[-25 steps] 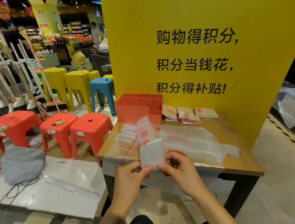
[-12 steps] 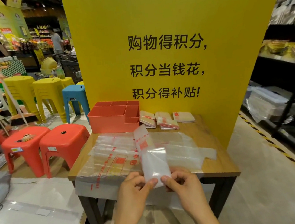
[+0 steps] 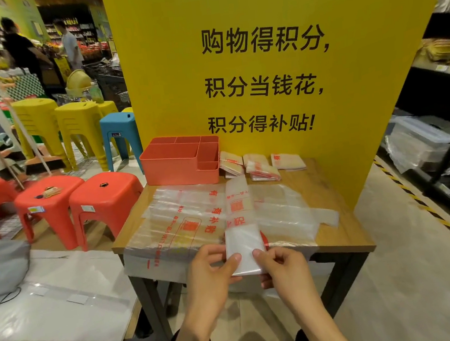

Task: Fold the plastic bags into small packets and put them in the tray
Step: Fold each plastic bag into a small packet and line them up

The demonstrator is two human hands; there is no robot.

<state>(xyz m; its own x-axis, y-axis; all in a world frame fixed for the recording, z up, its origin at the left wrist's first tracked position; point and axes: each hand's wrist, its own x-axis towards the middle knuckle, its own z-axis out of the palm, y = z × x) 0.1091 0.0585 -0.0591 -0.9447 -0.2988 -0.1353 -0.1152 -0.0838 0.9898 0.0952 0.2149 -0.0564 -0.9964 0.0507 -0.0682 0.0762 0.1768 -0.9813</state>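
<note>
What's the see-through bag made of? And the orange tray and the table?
The bag is probably thin, soft plastic: it is see-through, glossy and creased where folded. The tray looks like hard moulded plastic, matte and one even orange all over. The table top looks like wood or a wood-look board, since grain lines show.

The yellow board [image 3: 378, 96], upper centre, reads in black: 购物得积分, 积分当钱花, 积分得补贴! Red print on the flat plastic bag [image 3: 167, 219], at centre, reads 有补贴.
</note>
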